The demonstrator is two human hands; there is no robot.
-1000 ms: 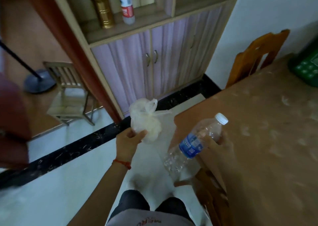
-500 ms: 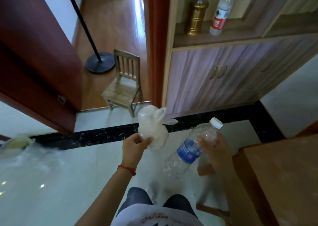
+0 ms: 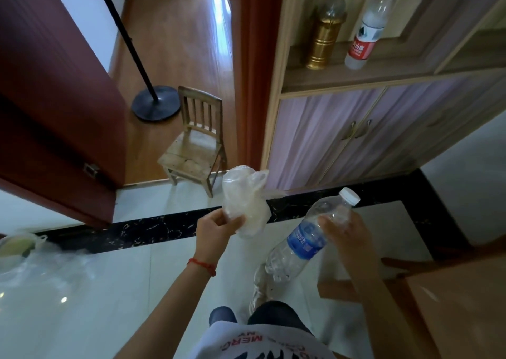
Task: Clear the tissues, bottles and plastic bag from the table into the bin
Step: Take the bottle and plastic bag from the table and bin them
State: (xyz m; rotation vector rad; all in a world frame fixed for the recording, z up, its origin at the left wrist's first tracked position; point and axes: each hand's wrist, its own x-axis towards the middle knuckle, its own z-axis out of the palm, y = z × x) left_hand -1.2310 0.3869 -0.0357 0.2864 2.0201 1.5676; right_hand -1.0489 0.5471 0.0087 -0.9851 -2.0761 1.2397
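Left hand: we saw the left hand [image 3: 216, 230] raised in front of the body, its fingers curled round the lower end of the plastic bag [image 3: 243, 200], pinching it between thumb and fingers; a red string sat on the wrist.
Plastic bag: it was clear, crumpled and bunched, standing up above the left hand, well off the floor, with whitish stuff inside that we could not make out.
Right hand: the right hand [image 3: 345, 232] gripped the bottle [image 3: 304, 243] near its upper part, fingers wrapped round the clear wall just below the neck.
Bottle: we noted a clear plastic bottle with a blue label and white cap, tilted, cap up and to the right, base down toward the person's legs; it looked crushed near the base.
Table: only a corner of the brown table [image 3: 465, 312] showed at the lower right, apart from both hands.
Floor at left: a pale plastic-lined container [image 3: 19, 249] sat at the left edge, blurred; we could not tell whether it was the bin.
Surroundings: a small wooden chair [image 3: 194, 150] stood by the doorway, a fan stand [image 3: 153, 104] behind it, and a cabinet [image 3: 356, 134] carried a gold bottle [image 3: 323, 44] and a red-labelled bottle [image 3: 367, 35] on its shelf.
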